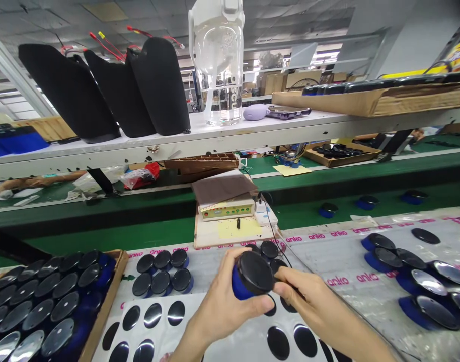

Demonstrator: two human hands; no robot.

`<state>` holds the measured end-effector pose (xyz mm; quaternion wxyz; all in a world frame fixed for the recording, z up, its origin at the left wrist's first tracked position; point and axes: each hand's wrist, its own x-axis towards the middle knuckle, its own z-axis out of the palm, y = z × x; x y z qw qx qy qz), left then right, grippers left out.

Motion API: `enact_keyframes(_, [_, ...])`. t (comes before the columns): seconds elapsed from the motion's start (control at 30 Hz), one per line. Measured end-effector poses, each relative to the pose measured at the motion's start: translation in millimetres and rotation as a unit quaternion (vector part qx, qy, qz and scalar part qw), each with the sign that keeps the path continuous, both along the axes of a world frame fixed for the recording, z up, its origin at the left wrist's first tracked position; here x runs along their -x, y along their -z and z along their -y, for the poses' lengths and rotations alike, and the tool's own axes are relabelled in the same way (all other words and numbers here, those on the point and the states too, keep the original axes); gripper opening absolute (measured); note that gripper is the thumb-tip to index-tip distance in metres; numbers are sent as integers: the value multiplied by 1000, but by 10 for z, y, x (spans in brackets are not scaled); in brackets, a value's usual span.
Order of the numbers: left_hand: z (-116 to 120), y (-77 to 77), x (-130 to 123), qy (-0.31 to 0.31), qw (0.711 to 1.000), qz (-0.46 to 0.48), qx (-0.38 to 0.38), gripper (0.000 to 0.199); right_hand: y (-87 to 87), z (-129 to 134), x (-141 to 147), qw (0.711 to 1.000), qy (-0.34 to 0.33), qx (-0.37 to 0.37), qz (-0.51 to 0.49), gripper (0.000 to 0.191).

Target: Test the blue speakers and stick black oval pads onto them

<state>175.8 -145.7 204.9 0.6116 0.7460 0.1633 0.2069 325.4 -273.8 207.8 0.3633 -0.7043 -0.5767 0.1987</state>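
My left hand (220,314) is wrapped around a round blue unit with a black disc top (255,272), tilted toward me above the bench. My right hand (309,291) is closed in a pinch at the right side of that unit, thumb and fingertips at its edge; whatever lies between those fingers is hidden. Beneath both hands lies a white sheet of round black stickers (278,343), with gaps where some are absent. Just behind the held unit stand several similar blue units (269,249), partly covered by my hands.
On the left, a cardboard tray (119,274) holds rows of blue units. More units (388,259) sit at the right on plastic film. A control box (226,210) stands behind, its cable near my right hand. Overhead runs a shelf (215,134) with a water bottle (218,65).
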Motion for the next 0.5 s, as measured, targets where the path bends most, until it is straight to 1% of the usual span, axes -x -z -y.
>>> enact_keyframes(0.07, [-3,-19,14,-40,990,-20,-134,69,57,-3,-11,1000,2,-20,-21,23])
enact_keyframes(0.1, [3,-25,18,-53,980,-11,-190,69,85,0,-13,999,1,-32,-28,24])
enact_keyframes(0.17, [23,-27,21,-62,963,43,-260,65,138,9,-10,998,-1,-57,-26,26])
enact_keyframes(0.23, [45,-27,22,-57,950,96,-292,55,182,21,-1,997,0,-79,-10,28])
enact_keyframes(0.3, [61,-33,26,-49,942,114,-312,47,214,34,7,996,4,-94,5,29])
enact_keyframes(0.4, [79,-55,47,-37,931,93,-350,40,245,48,14,995,6,-100,19,29])
enact_keyframes(0.5, [101,-81,75,-33,917,78,-389,40,280,51,15,995,-2,-98,16,28])
